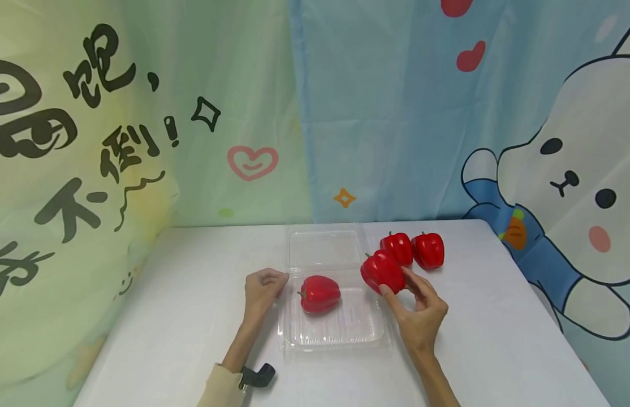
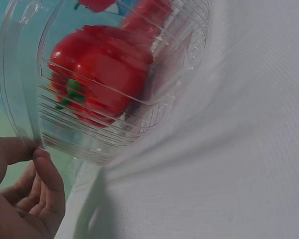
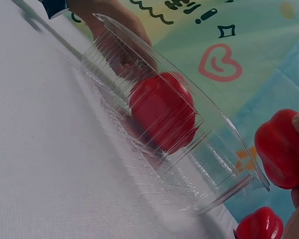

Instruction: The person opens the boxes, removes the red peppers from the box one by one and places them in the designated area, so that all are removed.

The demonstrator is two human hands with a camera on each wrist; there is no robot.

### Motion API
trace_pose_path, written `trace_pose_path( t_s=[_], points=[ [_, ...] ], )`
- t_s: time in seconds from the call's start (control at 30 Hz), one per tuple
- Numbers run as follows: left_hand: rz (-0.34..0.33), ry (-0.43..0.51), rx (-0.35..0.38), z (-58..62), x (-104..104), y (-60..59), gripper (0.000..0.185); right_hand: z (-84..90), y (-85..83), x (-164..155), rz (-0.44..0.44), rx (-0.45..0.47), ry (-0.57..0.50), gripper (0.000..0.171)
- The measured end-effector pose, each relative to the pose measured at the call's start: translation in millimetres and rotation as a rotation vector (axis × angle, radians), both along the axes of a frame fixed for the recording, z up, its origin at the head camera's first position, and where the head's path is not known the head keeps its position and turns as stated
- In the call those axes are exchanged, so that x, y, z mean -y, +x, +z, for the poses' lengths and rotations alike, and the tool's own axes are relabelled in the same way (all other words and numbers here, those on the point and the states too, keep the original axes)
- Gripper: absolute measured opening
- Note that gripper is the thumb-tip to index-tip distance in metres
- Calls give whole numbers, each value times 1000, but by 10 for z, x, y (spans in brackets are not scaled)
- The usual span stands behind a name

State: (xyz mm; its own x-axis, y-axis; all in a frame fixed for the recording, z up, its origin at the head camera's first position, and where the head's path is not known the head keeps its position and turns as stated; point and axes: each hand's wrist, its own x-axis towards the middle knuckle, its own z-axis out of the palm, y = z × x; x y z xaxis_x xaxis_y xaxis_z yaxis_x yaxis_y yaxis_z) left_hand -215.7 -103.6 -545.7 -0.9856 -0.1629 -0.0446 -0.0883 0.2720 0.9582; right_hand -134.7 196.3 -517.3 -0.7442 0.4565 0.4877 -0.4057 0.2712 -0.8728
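A clear plastic clamshell container (image 1: 340,333) lies on the table with its lid (image 1: 322,249) folded back. One red bell pepper (image 1: 320,294) rests inside, its green stem toward the left. My left hand (image 1: 264,291) pinches the container's left rim between thumb and finger, as the left wrist view shows. With thumb and fingers, my right hand (image 1: 422,316) grips a second red bell pepper (image 1: 382,271) above the container's right edge. Behind it, two more bell peppers (image 1: 396,247) (image 1: 428,250) sit side by side on the table.
The white table (image 1: 203,294) reaches back to a printed curtain (image 1: 366,113) with hearts, writing and a cartoon rabbit. A dark strap with a device (image 1: 259,375) is on the left wrist.
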Motion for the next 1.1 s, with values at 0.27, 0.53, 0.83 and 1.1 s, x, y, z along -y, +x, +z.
trace_pose_path(
  t_s=[0.27,0.53,0.83,1.1],
  points=[
    [-2,17,-4,5,3,0,16,-30,-14,-20,-70,16,-12,63],
    [-1,18,7,-11,5,-16,15,-129,-21,-50,-161,8,-41,60],
    [-7,3,-2,-39,-2,-15,17,-151,13,-28,-265,46,-92,57],
    [-1,9,9,4,-4,9,17,-5,81,29,-299,47,-118,52]
  ],
)
